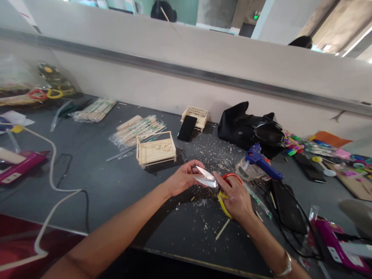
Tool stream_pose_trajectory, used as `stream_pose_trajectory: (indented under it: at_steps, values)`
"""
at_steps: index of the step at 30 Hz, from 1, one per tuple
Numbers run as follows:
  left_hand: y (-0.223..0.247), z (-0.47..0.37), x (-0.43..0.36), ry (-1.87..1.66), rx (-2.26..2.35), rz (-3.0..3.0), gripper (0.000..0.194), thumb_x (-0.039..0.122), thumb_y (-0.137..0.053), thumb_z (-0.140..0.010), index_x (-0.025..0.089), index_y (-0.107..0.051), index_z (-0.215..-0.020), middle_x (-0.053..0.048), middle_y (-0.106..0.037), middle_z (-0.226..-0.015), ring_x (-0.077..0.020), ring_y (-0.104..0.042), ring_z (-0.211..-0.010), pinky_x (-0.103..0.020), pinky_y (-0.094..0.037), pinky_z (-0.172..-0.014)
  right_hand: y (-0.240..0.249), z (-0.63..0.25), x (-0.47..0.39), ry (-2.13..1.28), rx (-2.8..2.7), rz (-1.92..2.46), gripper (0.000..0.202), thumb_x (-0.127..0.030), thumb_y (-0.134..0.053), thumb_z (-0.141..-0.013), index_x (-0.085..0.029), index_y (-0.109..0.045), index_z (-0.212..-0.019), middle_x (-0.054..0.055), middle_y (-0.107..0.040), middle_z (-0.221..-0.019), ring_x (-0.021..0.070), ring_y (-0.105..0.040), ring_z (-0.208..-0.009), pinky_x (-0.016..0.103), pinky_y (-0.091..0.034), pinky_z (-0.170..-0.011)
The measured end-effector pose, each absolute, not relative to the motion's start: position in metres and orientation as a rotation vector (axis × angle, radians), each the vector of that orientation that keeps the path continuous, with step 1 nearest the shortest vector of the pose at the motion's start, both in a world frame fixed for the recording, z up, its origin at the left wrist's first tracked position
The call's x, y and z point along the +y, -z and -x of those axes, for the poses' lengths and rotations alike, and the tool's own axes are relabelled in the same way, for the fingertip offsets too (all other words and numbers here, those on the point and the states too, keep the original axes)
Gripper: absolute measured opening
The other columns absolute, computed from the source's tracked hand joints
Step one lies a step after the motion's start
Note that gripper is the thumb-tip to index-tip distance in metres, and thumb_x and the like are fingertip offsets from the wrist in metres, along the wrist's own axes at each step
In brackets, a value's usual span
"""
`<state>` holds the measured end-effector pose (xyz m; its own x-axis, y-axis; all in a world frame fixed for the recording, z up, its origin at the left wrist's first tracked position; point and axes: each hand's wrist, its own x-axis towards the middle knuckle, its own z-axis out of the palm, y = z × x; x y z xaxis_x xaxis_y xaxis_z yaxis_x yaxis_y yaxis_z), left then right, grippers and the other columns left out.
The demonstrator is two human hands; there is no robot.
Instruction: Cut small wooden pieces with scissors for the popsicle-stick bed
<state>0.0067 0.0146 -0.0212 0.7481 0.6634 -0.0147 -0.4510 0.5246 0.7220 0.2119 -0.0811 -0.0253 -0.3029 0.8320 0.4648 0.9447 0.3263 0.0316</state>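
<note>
My right hand (236,195) grips a pair of scissors (207,180) with one red and one yellow handle loop. Their blades are spread and point left. My left hand (184,178) is close to the blade tips with its fingers curled together; whatever it pinches is too small to make out. Pale wood crumbs (205,201) lie scattered on the dark table under and around both hands. Just beyond my left hand stands a small frame built of thin wooden sticks (156,151), with bits lying on its slatted top. A loose stick (223,229) lies below the scissors.
At the back, a phone (187,128) leans on a small stick-built bench (200,114). Bagged sticks (138,133) lie to its left, a black bag (251,128) to its right. A blue glue gun (263,162), cables and another phone (289,207) crowd the right. A white cord (54,162) crosses the left.
</note>
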Motion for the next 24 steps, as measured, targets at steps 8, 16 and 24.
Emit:
stream_pose_trajectory:
  at_steps: [8,16,24]
  values:
    - [0.0222,-0.0052,0.0164,-0.646,0.342,-0.772,0.035,0.016,-0.086,-0.065,0.015,-0.064,-0.092,-0.003,-0.074,-0.079,-0.0158,-0.071,-0.070,-0.027,-0.060,-0.065,0.0269,-0.2134,-0.0806,0.340,-2.243,1.562,0.074,-0.007,-0.049,-0.075,-0.029,-0.047,-0.145,0.005,-0.058,-0.086,0.0203,-0.055,-0.077,0.027,-0.050,-0.063]
    - [0.0238,-0.0054,0.0169,-0.639,0.342,-0.782,0.032,0.017,-0.084,-0.068,0.016,-0.062,-0.092,-0.003,-0.073,-0.078,-0.0157,-0.070,-0.069,-0.027,-0.058,-0.064,0.0254,-0.2105,-0.0812,0.368,-2.249,1.532,0.064,-0.005,-0.048,-0.076,-0.024,-0.056,-0.138,0.005,-0.061,-0.083,0.0191,-0.058,-0.074,0.027,-0.049,-0.061]
    - [0.0229,-0.0056,0.0162,-0.636,0.334,-0.780,0.035,0.020,-0.086,-0.065,0.016,-0.062,-0.090,-0.003,-0.074,-0.077,-0.0157,-0.069,-0.068,-0.027,-0.058,-0.063,0.0243,-0.2089,-0.0808,0.389,-2.240,1.474,0.056,-0.007,-0.048,-0.078,-0.021,-0.062,-0.131,0.005,-0.063,-0.082,0.0177,-0.059,-0.071,0.026,-0.048,-0.060]
